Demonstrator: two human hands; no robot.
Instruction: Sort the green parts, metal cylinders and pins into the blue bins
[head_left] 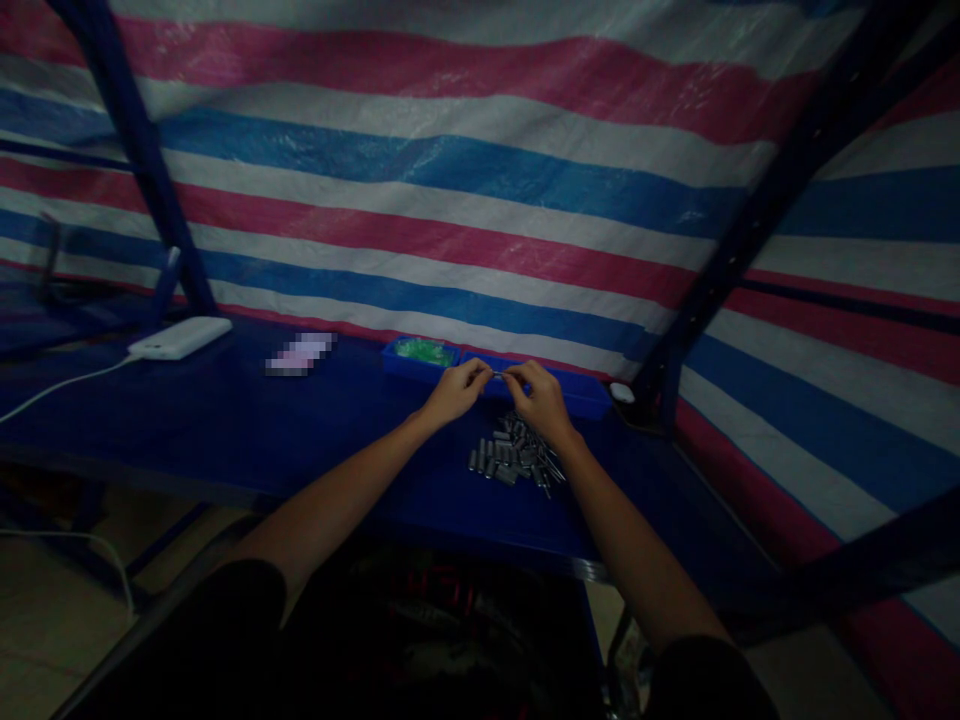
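My left hand [454, 389] and my right hand [538, 398] meet above the far part of the blue table, both closed in a pinch. Between their fingertips runs a small thin metal pin [498, 374], gripped at either end; its exact shape is too small to make out. Just below my right hand lies a pile of short grey metal cylinders [506, 455]. Thin metal rods [553, 466] are mixed in on the pile's right side. Part of the pile is hidden by my right hand and wrist.
Behind my hands stand a blue tray with green contents in clear plastic [426, 351] and a longer blue tray [587, 393]. A white corded device [182, 338] and a blurred-out flat item [300, 354] lie left. Blue metal posts [739, 235] and striped sheeting enclose the table [300, 430].
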